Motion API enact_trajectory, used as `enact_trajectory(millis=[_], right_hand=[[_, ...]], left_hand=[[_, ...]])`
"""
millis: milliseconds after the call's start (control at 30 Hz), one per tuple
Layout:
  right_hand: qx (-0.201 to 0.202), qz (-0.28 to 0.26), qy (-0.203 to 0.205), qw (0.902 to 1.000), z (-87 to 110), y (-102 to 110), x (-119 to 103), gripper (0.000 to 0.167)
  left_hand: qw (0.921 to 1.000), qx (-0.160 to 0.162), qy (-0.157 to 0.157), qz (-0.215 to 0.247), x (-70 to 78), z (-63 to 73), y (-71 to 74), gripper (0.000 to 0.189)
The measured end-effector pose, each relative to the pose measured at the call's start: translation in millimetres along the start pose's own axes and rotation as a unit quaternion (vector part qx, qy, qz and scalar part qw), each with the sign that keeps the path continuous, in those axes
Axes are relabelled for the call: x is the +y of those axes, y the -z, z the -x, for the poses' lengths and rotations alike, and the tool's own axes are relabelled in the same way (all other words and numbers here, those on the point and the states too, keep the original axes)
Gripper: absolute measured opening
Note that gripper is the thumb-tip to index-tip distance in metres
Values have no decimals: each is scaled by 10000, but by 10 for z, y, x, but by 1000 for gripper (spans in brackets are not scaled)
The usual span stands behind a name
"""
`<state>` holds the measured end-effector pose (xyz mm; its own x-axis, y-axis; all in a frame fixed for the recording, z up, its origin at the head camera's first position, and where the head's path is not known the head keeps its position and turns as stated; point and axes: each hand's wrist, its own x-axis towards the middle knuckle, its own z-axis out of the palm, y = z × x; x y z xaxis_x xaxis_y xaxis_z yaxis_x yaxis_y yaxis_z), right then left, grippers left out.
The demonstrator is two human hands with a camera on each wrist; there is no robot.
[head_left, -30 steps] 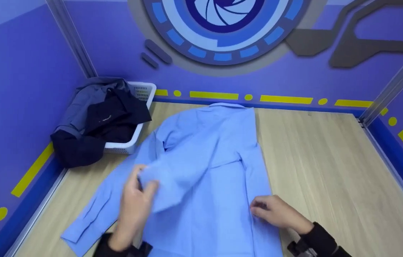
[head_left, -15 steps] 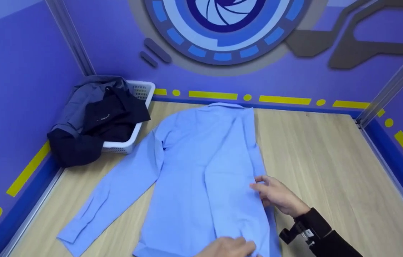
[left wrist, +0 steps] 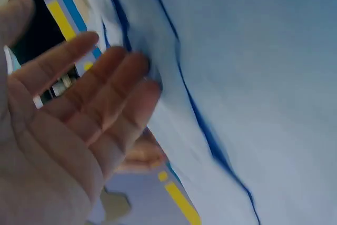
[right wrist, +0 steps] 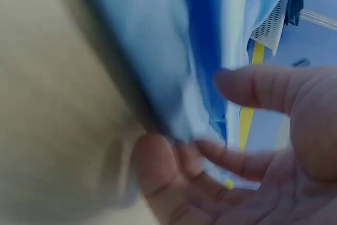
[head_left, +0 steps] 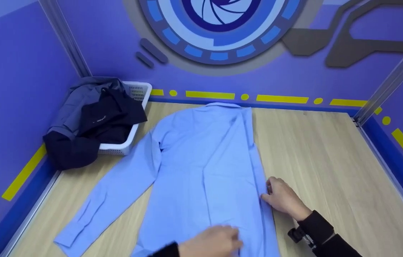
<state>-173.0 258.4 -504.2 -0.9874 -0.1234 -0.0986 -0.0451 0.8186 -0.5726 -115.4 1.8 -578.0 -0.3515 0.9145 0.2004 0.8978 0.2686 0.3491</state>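
Left hand (head_left: pixel 210 242) shifted left | palm, straight fingers (left wrist: pixel 138 106): left-wrist view only | right hand (head_left: pixel 284 196): at shirt (head_left: pixel 183 160) edge, grip unclear

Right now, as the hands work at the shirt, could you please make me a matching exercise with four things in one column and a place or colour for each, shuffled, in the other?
Things:
1. shirt
2. basket
3. left hand
4. right hand

Places and colours:
A. at the side edge of the blue fabric, on the right in the head view
B. white, with dark clothes piled in it
C. over the lower part of the blue fabric
D. light blue, lying on the table

Pairs: 1-D, 2-B, 3-C, 4-A
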Motion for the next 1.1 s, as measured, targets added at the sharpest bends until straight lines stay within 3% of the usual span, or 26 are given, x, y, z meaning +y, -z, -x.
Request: enact_trajectory(millis=[33,67,100,167,300,367,467,567,667,800,900,1000,1100], right_hand=[[14,-12,-145,9999,19,-3,2,29],[-39,-79,-257,9996,43,-14,7,31],[-85,-179,-351,9992,70,-29,11,31],[-230,-524,-513,9970,136,-72,12,31],[-429,-940,-552,9931,347,-147,27,22],[-486,-1000,-388,9930,443,-178,30,19],[-547,-991,-123,9935,568,-211,30,15],[-712,-1130,-41,9910,687,-230,6,13],[-1080,-1489,-94,9829,807,-265,-54,13],[-1525,-1848,-98,9708,975,-342,-149,15],[-1767,-1820,-194,9671,1094,-393,-203,18],[-2088,-2051,-533,9547,1215,-437,-215,15],[-2195,-2380,-550,9445,1381,-474,-205,22]], left_hand=[[9955,-111,232,-909,51,-56,392,11],[9905,213,224,-1339,23,-99,658,14],[9890,446,557,-1299,-22,-152,875,16],[9826,617,1189,-1284,-210,-309,1098,21],[9696,360,2264,-858,-613,-803,1349,30],[9630,156,2604,-673,-787,-1056,1410,34],[9555,-144,2857,-721,-980,-1380,1444,37],[9514,-296,2952,-823,-1147,-1632,1430,40],[9437,-280,3246,-568,-1322,-1808,1425,43],[9228,-126,3850,94,-1553,-1930,1447,47],[9071,-42,4167,593,-1690,-1927,1485,49],[8945,126,4301,1214,-1804,-1886,1472,51],[8839,435,4239,1926,-1898,-1836,1410,52]])
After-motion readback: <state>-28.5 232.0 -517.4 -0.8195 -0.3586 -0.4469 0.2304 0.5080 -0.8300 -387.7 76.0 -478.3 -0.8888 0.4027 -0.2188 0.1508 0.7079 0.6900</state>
